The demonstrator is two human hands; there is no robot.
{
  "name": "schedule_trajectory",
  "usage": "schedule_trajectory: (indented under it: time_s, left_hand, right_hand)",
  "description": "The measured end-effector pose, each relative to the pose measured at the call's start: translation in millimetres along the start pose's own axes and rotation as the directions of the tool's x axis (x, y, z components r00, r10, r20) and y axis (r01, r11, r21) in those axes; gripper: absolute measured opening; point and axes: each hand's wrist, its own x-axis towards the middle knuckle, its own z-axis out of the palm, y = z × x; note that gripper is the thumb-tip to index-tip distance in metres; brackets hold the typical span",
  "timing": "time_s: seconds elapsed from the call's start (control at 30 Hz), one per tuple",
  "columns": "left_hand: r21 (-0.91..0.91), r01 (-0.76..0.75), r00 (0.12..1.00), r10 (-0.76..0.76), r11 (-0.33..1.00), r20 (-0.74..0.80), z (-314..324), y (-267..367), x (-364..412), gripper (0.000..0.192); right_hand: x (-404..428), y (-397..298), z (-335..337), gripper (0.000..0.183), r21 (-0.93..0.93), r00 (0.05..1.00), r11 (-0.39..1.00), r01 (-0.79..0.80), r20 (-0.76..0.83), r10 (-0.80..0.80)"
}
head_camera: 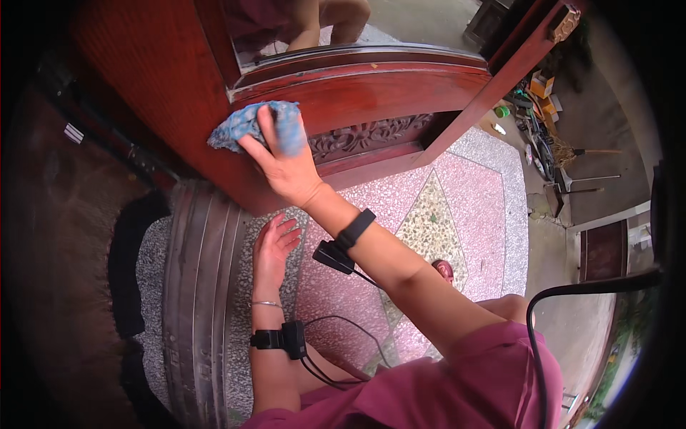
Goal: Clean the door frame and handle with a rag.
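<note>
My right hand point(292, 174) presses a crumpled blue patterned cloth point(236, 128) against a reddish-brown wooden door point(177, 102). The cloth lies near the lower left corner of the door's glass pane point(418, 21), and part of it is blurred and bunched between my fingers. A carved panel point(370, 134) shows just right of my fingers. Lower down, my left hand point(276, 252) hangs free with its fingers apart, above the terrazzo floor and close to the metal door threshold point(201, 300). It holds nothing.
Black cables run from the devices strapped on my wrist point(292, 339) and forearm point(337, 254). A dark mat point(128, 268) lies beyond the threshold. Across the pink terrazzo floor point(477, 193), a bicycle point(544, 153), a broom point(565, 154) and cardboard boxes point(544, 94) stand near the wall.
</note>
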Motion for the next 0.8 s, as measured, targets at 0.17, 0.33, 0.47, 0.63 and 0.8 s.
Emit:
schedule_trajectory:
  time_s: [0.17,0.33,0.47,0.63,0.8]
  left_hand:
    - [-0.022,-0.019,0.998,0.018,1.000,-0.064,-1.1,3.7,-6.0,0.049]
    - [0.000,-0.026,0.998,0.026,1.000,-0.052,2.9,4.5,-9.0,0.047]
    - [0.011,-0.031,0.998,0.031,0.999,-0.047,1.7,6.6,-16.5,0.047]
    - [0.022,-0.031,0.998,0.032,0.999,-0.062,0.2,16.9,-29.9,0.047]
    - [0.035,-0.027,0.998,0.029,0.999,-0.058,-5.7,20.9,-34.4,0.049]
  right_hand:
    - [-14.4,35.3,-17.4,0.037,-0.145,0.993,0.989,0.012,0.116,0.005]
    - [-41.6,98.2,-51.7,0.037,-0.164,0.956,0.945,-0.285,-0.115,0.268]
    - [-61.4,146.2,-65.3,0.053,-0.093,0.819,0.840,-0.534,-0.303,0.487]
    - [-44.3,187.2,-81.6,0.064,0.172,0.494,0.657,-0.734,-0.529,0.690]
    - [-27.3,177.9,-75.3,0.067,0.235,0.395,0.580,-0.780,-0.534,0.748]
